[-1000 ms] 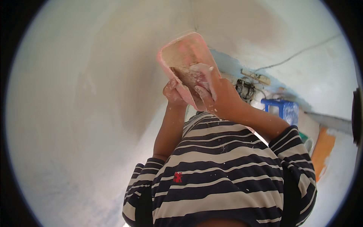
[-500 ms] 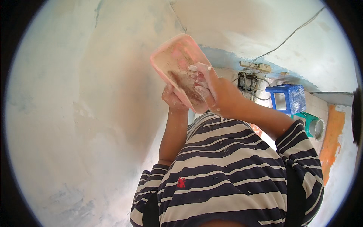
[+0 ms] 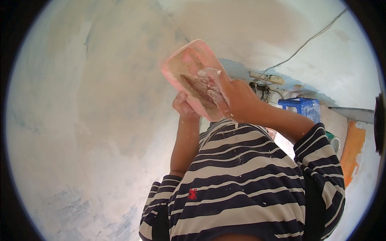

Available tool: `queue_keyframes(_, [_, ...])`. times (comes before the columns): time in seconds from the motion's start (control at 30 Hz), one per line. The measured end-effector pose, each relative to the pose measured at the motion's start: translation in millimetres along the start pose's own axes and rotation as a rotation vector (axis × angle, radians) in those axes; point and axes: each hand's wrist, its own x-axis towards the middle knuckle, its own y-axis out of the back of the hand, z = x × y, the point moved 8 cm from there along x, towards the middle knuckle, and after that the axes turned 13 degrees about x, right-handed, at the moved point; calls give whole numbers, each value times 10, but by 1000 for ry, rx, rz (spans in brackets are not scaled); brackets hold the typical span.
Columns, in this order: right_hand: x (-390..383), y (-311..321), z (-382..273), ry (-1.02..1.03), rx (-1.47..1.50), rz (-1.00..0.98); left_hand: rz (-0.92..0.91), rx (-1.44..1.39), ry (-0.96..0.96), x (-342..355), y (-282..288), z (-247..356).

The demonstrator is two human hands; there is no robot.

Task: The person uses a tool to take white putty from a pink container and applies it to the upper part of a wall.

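The wall, pale with patchy tan coats, fills the left side and shows at a slightly different angle than half a second ago, so the head has apparently turned a little. The striped shirt, flecked with white, takes up the lower middle. Off to the right, the blue stool shows beyond the right forearm. The pink tub is in front of the chest, its opening toward the head and its length slanting from upper left to lower right, almost as before. The left hand keeps hold of its near left side, thumb at the rim, the other fingers mostly hidden. The right hand reaches over the opposite side with bent, white-smeared fingers inside; whether they grip a tool I cannot tell. The paste has changed most: its dark groove looks sharper than half a second ago. I take this to mean that the right hand is working the paste while the left steadies the tub.
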Motion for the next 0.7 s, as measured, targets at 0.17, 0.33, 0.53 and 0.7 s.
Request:
queue_keyframes(0.17, [-165, 533, -85, 216, -76, 227, 35, 11, -24, 89, -185, -249])
queue_keyframes(0.33, [-146, 715, 77, -25, 184, 69, 96, 14, -29, 208, -342, -479])
queue_keyframes(0.53, [-268, 873, 183, -17, 140, -19, 13, 24, -47, 256, -442, -691])
queue_keyframes(0.7, [-330, 1030, 345, 103, 6, -14, 76, 38, -103, 240, -591, -827])
